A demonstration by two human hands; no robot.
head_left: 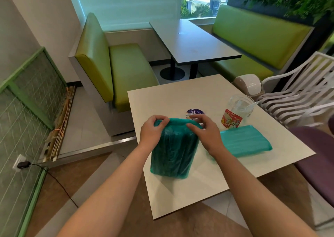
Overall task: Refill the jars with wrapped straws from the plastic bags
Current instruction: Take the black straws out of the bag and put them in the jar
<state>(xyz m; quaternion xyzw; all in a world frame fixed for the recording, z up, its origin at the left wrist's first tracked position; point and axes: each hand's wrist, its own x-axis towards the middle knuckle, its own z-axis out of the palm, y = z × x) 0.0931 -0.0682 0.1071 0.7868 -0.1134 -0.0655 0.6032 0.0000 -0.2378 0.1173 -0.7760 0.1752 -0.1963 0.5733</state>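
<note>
On table (180,95), hands (153,130) pinch crinkly bag (173,150)

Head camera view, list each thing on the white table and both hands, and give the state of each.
Upright teal plastic bag of straws: closed, top gripped by both hands.
Flat teal plastic bag: lying down, untouched.
Clear plastic jar with red label: upright, lid off, nearly empty.
Purple round lid: lying on table.
Left hand: pinching bag top.
Right hand: pinching bag top.

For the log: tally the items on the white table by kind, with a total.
Teal plastic bags of straws: 2 (upright bag pinched at its top by left hand and right hand; flat bag)
Clear jar: 1
Round lid: 1
Total: 4
</note>
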